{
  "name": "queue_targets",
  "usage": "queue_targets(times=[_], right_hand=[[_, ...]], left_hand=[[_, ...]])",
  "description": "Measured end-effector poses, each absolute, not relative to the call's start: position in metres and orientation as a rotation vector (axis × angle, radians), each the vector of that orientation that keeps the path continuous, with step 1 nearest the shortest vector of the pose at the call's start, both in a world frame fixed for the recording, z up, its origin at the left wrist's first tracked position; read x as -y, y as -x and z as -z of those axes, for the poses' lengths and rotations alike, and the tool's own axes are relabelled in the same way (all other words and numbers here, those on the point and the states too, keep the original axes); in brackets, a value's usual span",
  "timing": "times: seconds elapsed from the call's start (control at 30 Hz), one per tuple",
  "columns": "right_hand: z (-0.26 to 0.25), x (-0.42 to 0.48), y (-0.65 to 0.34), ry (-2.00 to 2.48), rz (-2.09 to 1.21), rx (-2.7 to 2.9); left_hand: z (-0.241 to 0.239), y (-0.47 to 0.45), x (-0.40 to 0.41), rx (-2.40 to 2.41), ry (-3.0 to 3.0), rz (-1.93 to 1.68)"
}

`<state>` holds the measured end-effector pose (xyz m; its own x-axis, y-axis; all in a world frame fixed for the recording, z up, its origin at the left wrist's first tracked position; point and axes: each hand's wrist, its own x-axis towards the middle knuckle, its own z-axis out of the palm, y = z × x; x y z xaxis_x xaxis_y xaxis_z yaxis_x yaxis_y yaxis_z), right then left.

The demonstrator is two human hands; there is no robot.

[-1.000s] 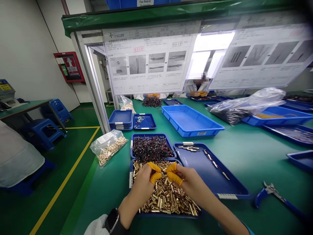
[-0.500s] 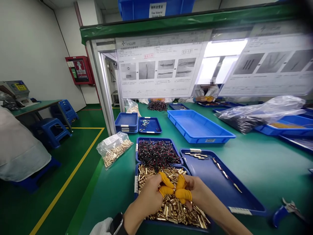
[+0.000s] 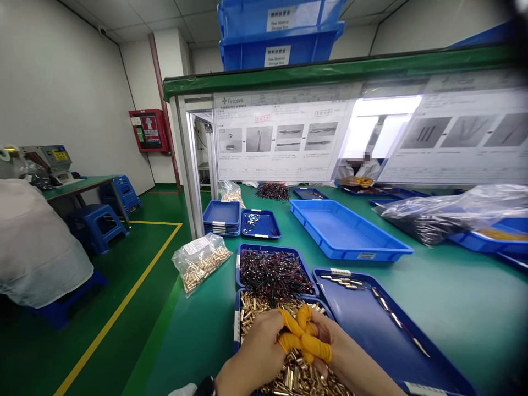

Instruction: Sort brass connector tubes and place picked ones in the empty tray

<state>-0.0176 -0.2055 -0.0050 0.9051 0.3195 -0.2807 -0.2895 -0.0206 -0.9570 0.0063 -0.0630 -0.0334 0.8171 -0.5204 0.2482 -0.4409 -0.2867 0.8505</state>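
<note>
My left hand (image 3: 268,344) and my right hand (image 3: 322,338) meet above a blue tray (image 3: 237,330) of small brass-coloured metal sleeves (image 3: 291,377). Yellow finger covers wrap the thumbs and fingertips of both. The fingers are closed in a pinch and press against each other; whatever sits between them is hidden. Just beyond lies a tray heaped with short black and red wires (image 3: 274,272). To the right, a flat blue tray (image 3: 363,324) carries several sleeves joined to wires (image 3: 342,281) along its far and right sides.
A clear bag of brass sleeves (image 3: 202,264) lies left of the trays. Behind are stacked blue trays (image 3: 223,212), a small tray (image 3: 262,234) and a large blue bin (image 3: 350,231). A plastic bag of dark parts (image 3: 433,220) lies at right. Across the bench sits a person (image 3: 363,170).
The view has tilted up and shifted, so the bench sits lower and the cutters at right have left the frame. My hands stay pinched together, fingertips now overlapping more closely.
</note>
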Motion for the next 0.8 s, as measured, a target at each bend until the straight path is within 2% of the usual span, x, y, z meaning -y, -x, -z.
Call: queue_targets(times=[0.17,0.27,0.33,0.63,0.8], right_hand=[[-0.010,0.255,0.014,1.642,-0.176,-0.196],[-0.007,0.287,0.006,1.958,0.218,-0.422],[0.001,0.291,0.002,2.108,0.326,-0.446],[0.017,0.221,0.012,2.106,-0.030,0.027],[0.020,0.214,0.014,2.013,-0.101,0.030]], left_hand=[[0.032,-0.023,0.056,0.398,-1.893,0.090],[0.039,-0.040,0.044,0.206,-1.995,-0.029],[0.044,-0.048,0.038,0.226,-2.011,-0.055],[0.036,-0.042,0.048,0.204,-1.819,0.038],[0.036,-0.029,0.064,0.194,-1.559,0.281]])
